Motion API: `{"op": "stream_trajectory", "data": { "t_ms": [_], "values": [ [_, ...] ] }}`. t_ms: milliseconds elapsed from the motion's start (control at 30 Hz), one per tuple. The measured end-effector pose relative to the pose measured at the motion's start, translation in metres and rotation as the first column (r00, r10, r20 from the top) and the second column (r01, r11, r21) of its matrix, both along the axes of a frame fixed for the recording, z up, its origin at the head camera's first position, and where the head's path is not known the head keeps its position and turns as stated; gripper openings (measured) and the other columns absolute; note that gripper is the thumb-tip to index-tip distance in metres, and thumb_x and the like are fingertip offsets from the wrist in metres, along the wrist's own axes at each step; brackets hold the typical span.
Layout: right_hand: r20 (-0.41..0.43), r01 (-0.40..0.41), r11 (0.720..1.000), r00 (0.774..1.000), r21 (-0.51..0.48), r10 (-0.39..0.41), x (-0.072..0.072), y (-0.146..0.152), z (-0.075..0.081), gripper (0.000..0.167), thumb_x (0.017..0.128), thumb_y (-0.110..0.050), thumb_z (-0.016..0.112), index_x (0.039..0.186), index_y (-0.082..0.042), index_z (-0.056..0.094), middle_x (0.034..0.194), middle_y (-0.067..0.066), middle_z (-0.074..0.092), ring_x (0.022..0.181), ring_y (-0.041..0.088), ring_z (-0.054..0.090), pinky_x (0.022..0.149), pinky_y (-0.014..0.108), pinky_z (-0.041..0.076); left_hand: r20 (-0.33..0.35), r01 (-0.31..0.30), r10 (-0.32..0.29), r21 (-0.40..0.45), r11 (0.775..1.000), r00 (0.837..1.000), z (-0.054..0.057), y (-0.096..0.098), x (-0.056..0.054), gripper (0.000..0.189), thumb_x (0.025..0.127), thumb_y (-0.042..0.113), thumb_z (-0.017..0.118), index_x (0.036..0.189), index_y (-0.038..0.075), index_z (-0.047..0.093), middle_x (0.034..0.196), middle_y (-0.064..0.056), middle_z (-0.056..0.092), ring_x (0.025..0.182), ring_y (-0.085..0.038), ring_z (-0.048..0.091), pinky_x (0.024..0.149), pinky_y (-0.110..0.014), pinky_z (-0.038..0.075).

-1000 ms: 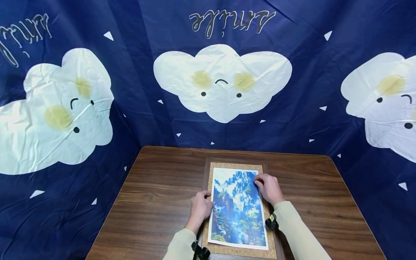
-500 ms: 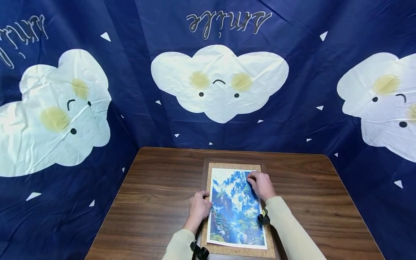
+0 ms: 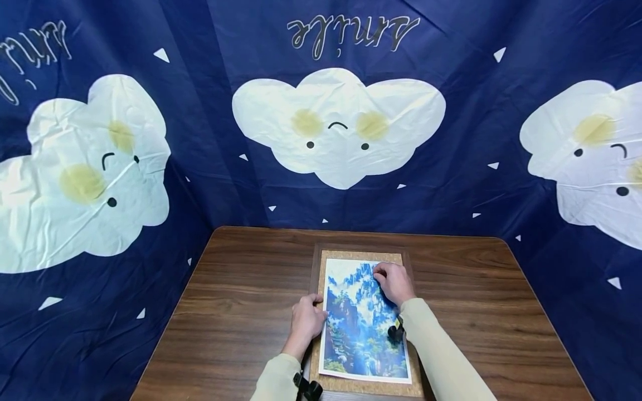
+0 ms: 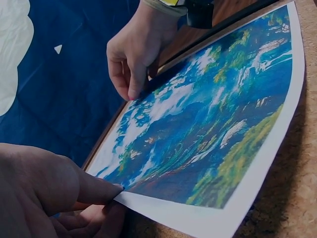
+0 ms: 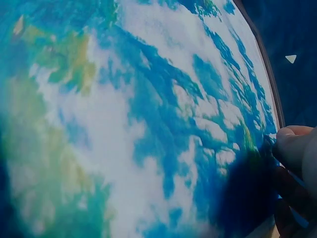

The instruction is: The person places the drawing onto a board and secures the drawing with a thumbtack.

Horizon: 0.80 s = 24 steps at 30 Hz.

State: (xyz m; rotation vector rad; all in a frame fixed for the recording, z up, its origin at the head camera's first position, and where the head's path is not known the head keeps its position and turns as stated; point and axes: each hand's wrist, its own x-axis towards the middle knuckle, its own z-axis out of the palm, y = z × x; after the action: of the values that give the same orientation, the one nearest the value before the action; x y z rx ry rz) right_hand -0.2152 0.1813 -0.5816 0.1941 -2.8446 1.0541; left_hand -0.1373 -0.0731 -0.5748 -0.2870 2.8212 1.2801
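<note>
A blue landscape print (image 3: 358, 328) with a white border lies over a cork board (image 3: 373, 387). My left hand (image 3: 307, 317) holds the print's left edge; the left wrist view shows its thumb (image 4: 101, 191) on top and the other fingers curled below the edge. My right hand (image 3: 394, 283) is at the far, upper right part of the print. Thumb and index finger come together at the sheet's edge, seen also in the right wrist view (image 5: 297, 148). There the sheet looks bowed, and my fingers cast a dark shadow on it. The upper right corner is hidden behind this hand.
The board has a dark brown frame (image 3: 317, 273) and rests on a wood-grain table (image 3: 251, 289). Behind and at both sides hangs a dark blue cloth (image 3: 200, 111) with white clouds. Small black cameras (image 3: 395, 333) are strapped at both wrists.
My right hand has moved left from the print's upper right edge, over its top part. My left hand stays at the left edge. The view has shifted slightly.
</note>
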Motion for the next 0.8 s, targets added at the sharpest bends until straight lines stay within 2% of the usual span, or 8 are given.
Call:
{"op": "stream_trajectory", "data": {
  "t_ms": [167,400,633,800],
  "values": [
    [0.013,-0.003,1.0,1.0,0.018,0.002,-0.005,-0.004,0.003,0.007,0.101,-0.013,0.072,0.101,-0.014,0.079,0.096,0.0,0.076,0.086,0.019,0.068,0.084,0.047,0.058,-0.001,-0.006,0.006,0.017,1.0,1.0,0.002,0.0,-0.002,0.032,0.082,0.003,0.085,0.112,0.005,0.077,0.077,-0.002,0.077,0.087,-0.028,0.074,0.09,-0.05,0.057],
    [0.003,-0.014,1.0,1.0,-0.012,0.014,-0.01,-0.01,0.003,0.007,0.1,-0.012,0.072,0.101,-0.013,0.079,0.094,0.0,0.076,0.084,0.019,0.068,0.082,0.046,0.058,-0.006,0.005,-0.005,0.019,1.0,1.0,0.002,-0.003,0.0,0.031,0.082,0.002,0.085,0.113,0.003,0.076,0.075,-0.002,0.076,0.079,-0.023,0.073,0.085,-0.048,0.058],
    [0.024,-0.022,0.999,0.999,-0.025,0.022,-0.014,-0.013,0.001,0.009,0.101,-0.011,0.071,0.102,-0.012,0.08,0.096,0.002,0.077,0.084,0.02,0.07,0.083,0.047,0.059,0.009,0.017,-0.017,0.038,0.999,1.0,0.001,-0.003,0.001,0.033,0.082,0.001,0.084,0.114,0.002,0.075,0.076,-0.004,0.077,0.076,-0.021,0.074,0.09,-0.049,0.057],
    [0.026,-0.021,1.0,0.999,-0.013,0.021,-0.018,-0.015,-0.002,0.01,0.102,-0.012,0.07,0.1,-0.014,0.079,0.093,0.001,0.076,0.08,0.017,0.067,0.08,0.046,0.058,0.02,0.017,-0.018,0.047,0.999,1.0,0.002,-0.002,0.001,0.034,0.082,0.001,0.084,0.114,0.002,0.075,0.075,-0.003,0.076,0.073,-0.019,0.073,0.088,-0.048,0.058]
  ]
}}
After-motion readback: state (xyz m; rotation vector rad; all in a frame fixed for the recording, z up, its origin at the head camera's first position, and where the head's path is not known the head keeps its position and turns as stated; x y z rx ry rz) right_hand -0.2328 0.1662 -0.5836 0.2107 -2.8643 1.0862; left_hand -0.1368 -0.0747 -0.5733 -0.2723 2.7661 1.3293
